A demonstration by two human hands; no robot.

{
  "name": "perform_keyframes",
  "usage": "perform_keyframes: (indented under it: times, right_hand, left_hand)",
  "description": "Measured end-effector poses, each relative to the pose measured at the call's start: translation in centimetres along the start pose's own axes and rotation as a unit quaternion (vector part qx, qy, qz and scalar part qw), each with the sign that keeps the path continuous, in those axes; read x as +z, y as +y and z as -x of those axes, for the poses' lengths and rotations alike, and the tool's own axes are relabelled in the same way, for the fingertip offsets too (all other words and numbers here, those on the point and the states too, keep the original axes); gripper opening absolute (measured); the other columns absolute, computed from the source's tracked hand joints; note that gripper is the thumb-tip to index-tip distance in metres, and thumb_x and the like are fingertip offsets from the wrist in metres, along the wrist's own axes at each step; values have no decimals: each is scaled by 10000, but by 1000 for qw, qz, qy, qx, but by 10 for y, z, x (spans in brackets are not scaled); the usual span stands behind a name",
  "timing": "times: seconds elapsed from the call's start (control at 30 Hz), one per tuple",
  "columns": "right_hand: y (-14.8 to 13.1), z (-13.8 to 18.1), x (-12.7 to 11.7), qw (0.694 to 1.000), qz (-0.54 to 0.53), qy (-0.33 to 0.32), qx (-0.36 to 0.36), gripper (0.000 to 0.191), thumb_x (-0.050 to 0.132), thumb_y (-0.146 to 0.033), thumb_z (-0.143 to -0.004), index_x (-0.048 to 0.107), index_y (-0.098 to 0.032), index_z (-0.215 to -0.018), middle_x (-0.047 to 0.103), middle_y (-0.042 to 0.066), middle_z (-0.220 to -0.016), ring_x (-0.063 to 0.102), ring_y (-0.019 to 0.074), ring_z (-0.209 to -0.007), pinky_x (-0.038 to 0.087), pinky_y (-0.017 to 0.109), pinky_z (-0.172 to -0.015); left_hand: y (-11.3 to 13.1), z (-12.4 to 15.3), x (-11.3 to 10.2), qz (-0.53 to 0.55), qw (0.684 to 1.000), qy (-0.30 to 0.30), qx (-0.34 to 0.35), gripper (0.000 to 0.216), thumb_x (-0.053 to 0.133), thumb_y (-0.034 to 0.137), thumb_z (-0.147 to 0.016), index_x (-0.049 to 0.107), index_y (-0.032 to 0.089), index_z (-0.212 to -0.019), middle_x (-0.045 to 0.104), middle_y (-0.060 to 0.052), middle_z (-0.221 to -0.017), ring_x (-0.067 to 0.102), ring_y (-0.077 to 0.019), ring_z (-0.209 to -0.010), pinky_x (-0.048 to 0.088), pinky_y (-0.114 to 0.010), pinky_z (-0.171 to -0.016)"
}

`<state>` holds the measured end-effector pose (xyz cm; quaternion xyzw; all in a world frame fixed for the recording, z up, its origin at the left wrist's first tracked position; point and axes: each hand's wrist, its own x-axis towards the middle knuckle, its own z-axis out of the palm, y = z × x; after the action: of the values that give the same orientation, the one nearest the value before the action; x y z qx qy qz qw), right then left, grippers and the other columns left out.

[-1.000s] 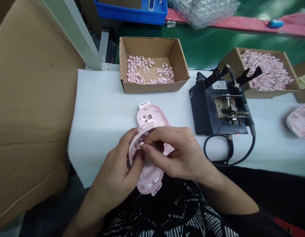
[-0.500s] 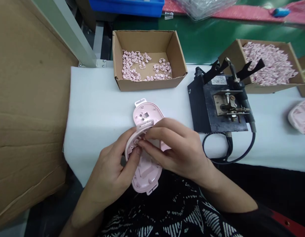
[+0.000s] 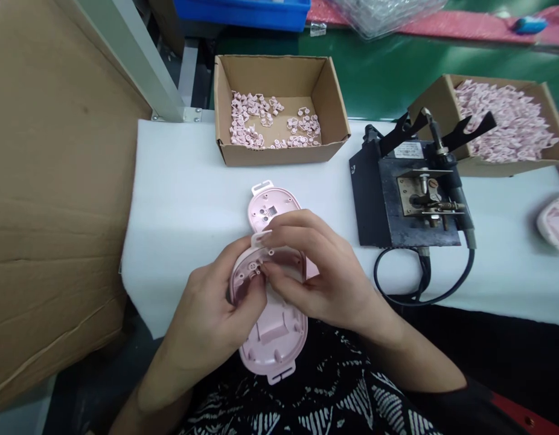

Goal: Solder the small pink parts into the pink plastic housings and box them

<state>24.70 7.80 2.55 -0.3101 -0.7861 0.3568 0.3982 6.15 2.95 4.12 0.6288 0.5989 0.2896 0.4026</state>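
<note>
A pink plastic housing shell (image 3: 273, 329), its ribbed inside facing up, is held in front of my body. My left hand (image 3: 218, 296) grips its left rim, with the thumb reaching inside near the small button parts (image 3: 253, 266) at the upper end. My right hand (image 3: 316, 266) is closed over the shell's upper right, fingers on the rim and end loop, thumb pressing beside those button parts. Whether the right fingertips hold a small piece is hidden. Just beyond lies a second pink shell (image 3: 273, 202) on the white mat, partly covered by my right hand.
An open cardboard box (image 3: 279, 154) with small pink button pieces stands behind. To the right are a black soldering-iron stand (image 3: 374, 205) with a looped cable (image 3: 427, 275), a box of pink parts (image 3: 506, 121) and another pink piece (image 3: 555, 222). A cardboard sheet (image 3: 57, 199) borders the left.
The held shell has tilted flatter, and its lower end has come nearer my body. My right fingers have shifted over the end loop. The whole view has slid slightly.
</note>
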Motion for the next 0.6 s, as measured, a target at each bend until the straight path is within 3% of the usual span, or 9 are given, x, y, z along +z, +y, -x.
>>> perform_keyframes:
  times: [0.3,0.4,0.5,0.6]
  right_hand:
    - [1,0,7,1000,2,-17,24,360,616,-17,-858,566,-165,-1182,595,74,-1144,600,153,-1089,567,291,-906]
    - [-9,-6,0,999,27,-42,10,374,608,-53,-884,543,-173,-1232,585,100,-1236,592,180,-1164,572,336,-972]
    - [-24,-30,-24,992,95,-68,-37,386,606,-130,-931,516,-181,-1302,565,133,-1356,562,221,-1273,543,402,-1069]
    - [-32,-81,-54,960,253,-73,-94,273,550,-154,-954,590,-183,-1222,662,109,-1193,638,236,-1118,577,396,-936]
  left_hand:
    - [-3,1,8,3,1000,-1,-15,382,620,147,-896,617,290,-1250,698,82,-801,631,-86,-623,528,-199,-606]
    - [-7,4,-2,15,1000,1,-16,336,609,209,-931,611,290,-1258,724,55,-877,670,-114,-688,556,-228,-638]
    - [-25,-4,-31,21,995,92,-43,358,626,331,-944,581,262,-1292,741,-15,-1080,723,-191,-880,602,-283,-710]
    - [-52,-28,-63,-2,980,187,-74,485,645,394,-912,525,230,-1352,692,-84,-1260,693,-282,-1094,609,-373,-870]
